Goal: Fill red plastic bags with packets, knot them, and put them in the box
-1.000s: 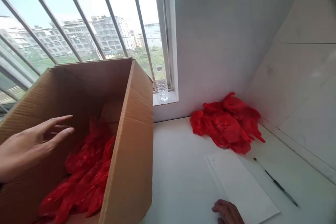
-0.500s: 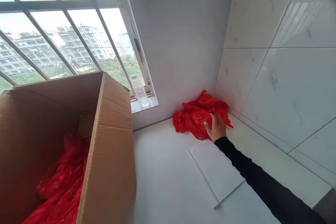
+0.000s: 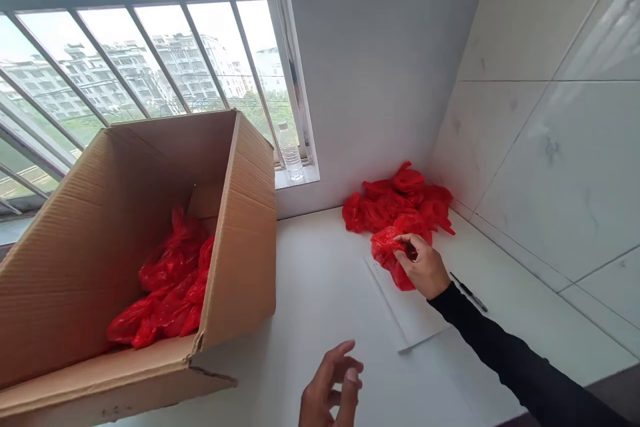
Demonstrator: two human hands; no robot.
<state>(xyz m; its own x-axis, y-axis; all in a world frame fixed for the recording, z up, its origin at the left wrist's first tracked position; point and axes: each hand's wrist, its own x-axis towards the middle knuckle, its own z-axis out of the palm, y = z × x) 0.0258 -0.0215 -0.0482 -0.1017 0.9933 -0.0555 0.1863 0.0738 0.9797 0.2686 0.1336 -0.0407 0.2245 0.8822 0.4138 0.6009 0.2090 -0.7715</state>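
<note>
My right hand [image 3: 424, 265] pinches a red plastic bag [image 3: 387, 247] and holds it in front of a heap of red plastic bags [image 3: 385, 205] in the corner. Part of the held bag hangs over the top of a white paper pad [image 3: 415, 320]. My left hand [image 3: 333, 387] is at the bottom of the view, above the white tabletop, with fingers apart and nothing in them. To the left, an open cardboard box [image 3: 245, 233] has several knotted red plastic bags [image 3: 170, 280] lying inside.
A black pen [image 3: 469, 292] lies on the white table [image 3: 320, 280] beside the pad. A clear plastic bottle [image 3: 290, 152] stands on the windowsill by the barred window [image 3: 150, 40]. Marble-patterned tiles [image 3: 565, 147] cover the right wall.
My right hand has drawn a red bag off the heap, towards me. My left hand has come into view at the bottom. The view has shifted, showing more of the box and the pen.
</note>
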